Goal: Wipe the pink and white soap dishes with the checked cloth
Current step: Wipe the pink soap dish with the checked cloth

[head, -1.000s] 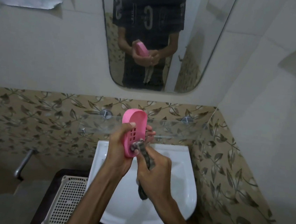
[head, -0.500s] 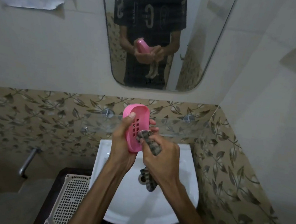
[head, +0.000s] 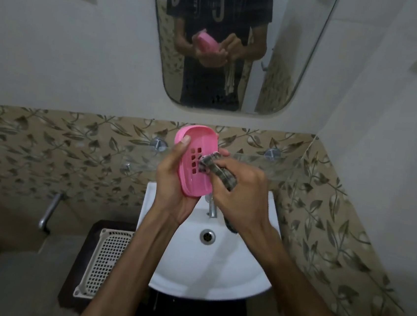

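1. Since half a second ago the pink soap dish (head: 196,161) has tipped so that its hollow, slotted inside faces the camera more fully, and the bunched end of the checked cloth (head: 217,171) now presses on the slots near the dish's middle rather than at its lower edge.
2. Left hand (head: 173,187) has a clenched grip on the dish: the thumb lies over the upper left rim and the fingers curl behind it, fingertips showing past the right edge.
3. Right hand (head: 239,194) pinches the cloth, its grip closed round the fabric; a dark tail of cloth shows below that hand.
4. Both hands sit at centre frame, above the white washbasin (head: 182,273), with its chrome tap (head: 212,208) and drain (head: 207,236) just below them.
5. Behind the hands a glass shelf (head: 278,169) runs across the leaf-patterned tile band (head: 49,146).
6. At lower left a white perforated tray (head: 104,260) lies on a dark surface.
7. Top centre, the mirror (head: 284,63) reflects the person holding the dish and cloth.
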